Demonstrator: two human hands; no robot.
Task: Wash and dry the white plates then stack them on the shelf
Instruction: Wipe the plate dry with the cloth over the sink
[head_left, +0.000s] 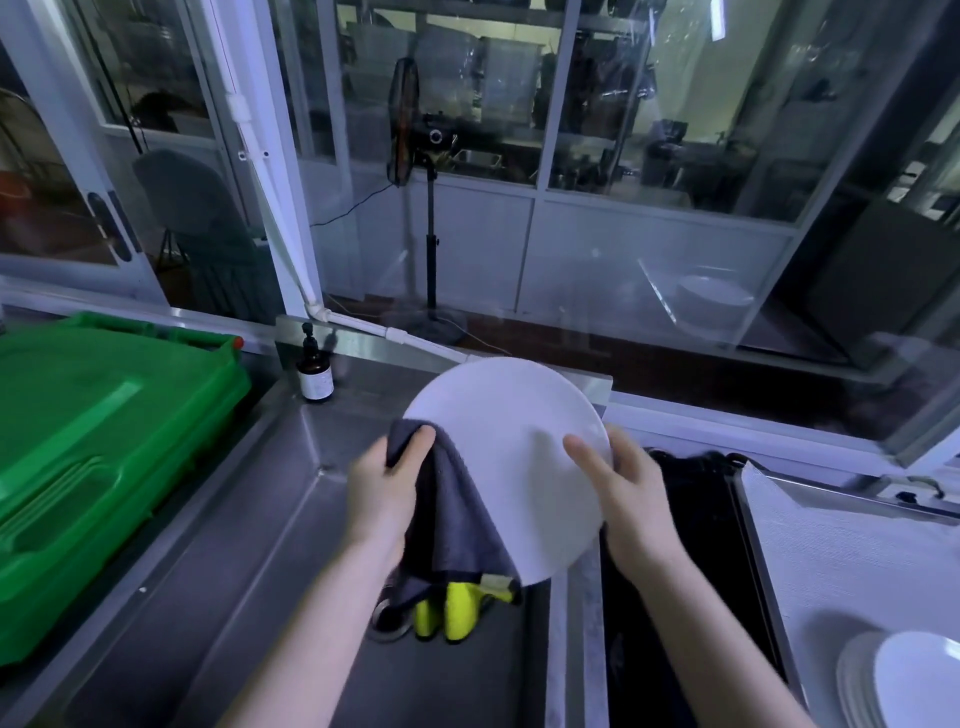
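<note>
- We see the white plate (511, 457) held up between both hands, tilted face toward us, over the steel sink (291, 519). We judge that's so drips fall into the basin.
- Left hand (387, 480): fingers curled round a grey cloth (457, 525), thumb pinching it onto the plate's left rim. The rest of the cloth hangs below that grip, across the plate's lower left.
- Right hand (621, 488): clamps the opposite rim, thumb on the face, fingers hidden behind. Likely the steadying grip while the cloth side wipes.
- Step, we judge: drying this plate, not yet stacked.
- Below the left grip, a yellow-green item (452, 610) lies in the basin by the drain (387, 618). Glove or sponge, we can't tell.
- Well right of and below the right grip, a stack of white plates (904, 686) sits on the counter. Washed or not, we can't tell.
- Far left of the cloth hand: green crate (104, 441). Beyond it: brown pump bottle (315, 371).
- Risk: a bare, wet rim in the right grip could slip.
</note>
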